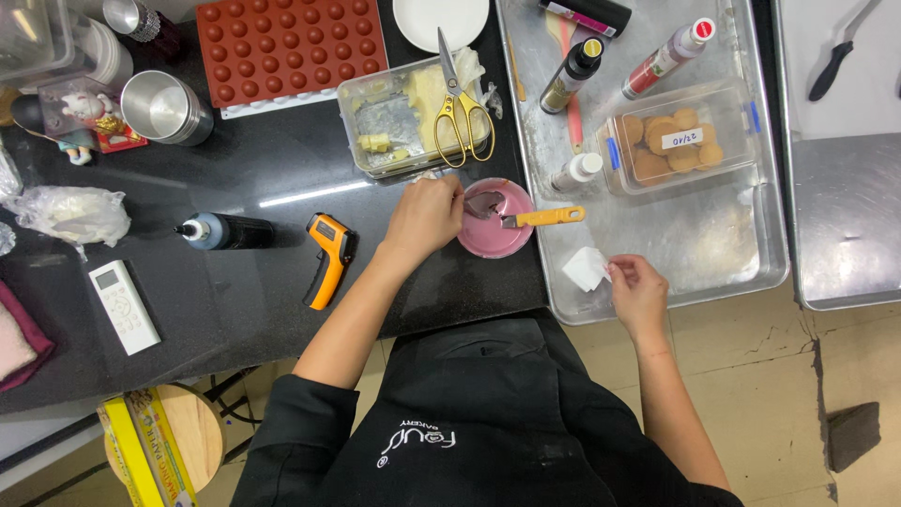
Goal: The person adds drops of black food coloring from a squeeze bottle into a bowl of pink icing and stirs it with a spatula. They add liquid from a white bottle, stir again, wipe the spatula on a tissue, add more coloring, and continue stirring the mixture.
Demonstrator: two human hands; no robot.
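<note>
Left hand (424, 216) rests at the rim of a round pink bowl (495, 223), fingers curled together against its near-left edge and gripping the rim; bowl sits on a glossy black counter (235, 178), holding smooth pale pink fill with a grey-brown smear near the fingers. A small spatula (542, 218) with a flat metal blade and a yellow plastic handle lies across the bowl, handle pointing away from the left hand toward the right. Right hand (638, 291) pinches a small folded white paper (586, 268) between thumb and fingertips, closed on its right corner, over a dull, scuffed metal tray (713, 253). Beyond the right hand on the tray: a clear lidded plastic box (680, 136) of round tan biscuits and slim bottles (574, 75) lying on their sides. Just beyond the left hand, a clear rectangular tub (413, 117) of pale yellow blocks, gold-handled scissors (457, 103) laid on top. To the left of the left hand, an orange-and-black pistol-shaped thermometer (328, 258), then a dark squeeze bottle (225, 231) on its side. Farther beyond, a rust-red silicone mould (286, 47) of round cups, shiny steel cups (167, 108)
</note>
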